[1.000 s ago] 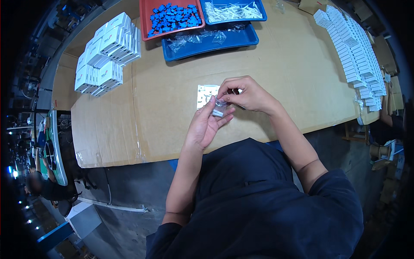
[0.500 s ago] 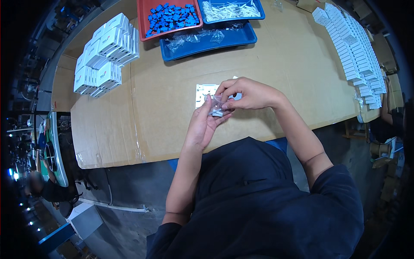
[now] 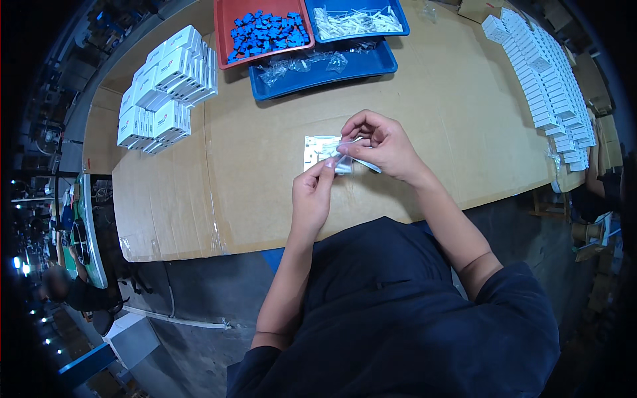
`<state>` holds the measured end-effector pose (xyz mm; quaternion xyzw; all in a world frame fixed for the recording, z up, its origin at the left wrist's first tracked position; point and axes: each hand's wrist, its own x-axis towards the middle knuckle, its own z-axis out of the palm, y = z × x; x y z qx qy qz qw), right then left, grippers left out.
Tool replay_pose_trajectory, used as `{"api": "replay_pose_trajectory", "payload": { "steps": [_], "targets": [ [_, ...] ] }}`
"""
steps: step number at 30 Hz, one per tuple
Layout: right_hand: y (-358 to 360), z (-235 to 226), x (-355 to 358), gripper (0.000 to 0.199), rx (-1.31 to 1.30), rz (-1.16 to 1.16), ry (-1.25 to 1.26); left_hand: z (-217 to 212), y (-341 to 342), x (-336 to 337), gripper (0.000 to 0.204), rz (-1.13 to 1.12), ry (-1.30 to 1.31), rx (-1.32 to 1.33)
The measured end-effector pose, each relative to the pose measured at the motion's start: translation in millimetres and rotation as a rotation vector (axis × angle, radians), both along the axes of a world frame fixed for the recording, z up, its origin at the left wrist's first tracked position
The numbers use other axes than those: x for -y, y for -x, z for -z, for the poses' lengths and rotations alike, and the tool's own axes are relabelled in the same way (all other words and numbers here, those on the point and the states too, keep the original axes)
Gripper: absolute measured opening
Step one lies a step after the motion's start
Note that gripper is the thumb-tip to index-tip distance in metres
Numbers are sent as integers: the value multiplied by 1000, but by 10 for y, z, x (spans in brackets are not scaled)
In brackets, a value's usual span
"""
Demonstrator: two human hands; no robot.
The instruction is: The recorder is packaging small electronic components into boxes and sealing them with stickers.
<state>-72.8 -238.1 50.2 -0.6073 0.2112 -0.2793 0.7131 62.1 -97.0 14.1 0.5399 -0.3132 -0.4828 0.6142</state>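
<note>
Bagging looks midway: left hand [image 3: 317, 192] and right hand [image 3: 381, 144] both pinch a small clear bag [image 3: 346, 161] just above the worktop [image 3: 265, 152], a white plate [image 3: 317, 151] lying beneath them, blue parts [image 3: 265, 33] waiting well beyond in a red tray [image 3: 222, 30].

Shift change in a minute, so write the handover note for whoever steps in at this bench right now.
Left hand: pinching the near edge of a small clear plastic bag.
Right hand: gripping the same bag from the far side, just above the cardboard-covered table.
A flat white card lies under the hands.
Supplies: red tray of blue parts, blue tray of white parts, long blue tray of clear bags.
White boxes are stacked left, and more rowed right.
Whether the bag is filled or sealed cannot be told.
</note>
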Motion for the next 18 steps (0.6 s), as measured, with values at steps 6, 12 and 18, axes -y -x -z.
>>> {"api": "replay_pose_trajectory", "payload": {
  "steps": [6, 12, 18],
  "targets": [
    [21, -81, -115, 31, -15, -27, 30, -272, 88, -2, 23, -286, 162, -5],
    [-35, -40, -184, 28, 36, 44, -81, -207, 72, -21, 17, -327, 231, -99],
    [7, 20, -188, 14, -10, 44, -86, -209, 68, -20, 21, -339, 208, -93]
  ]
}}
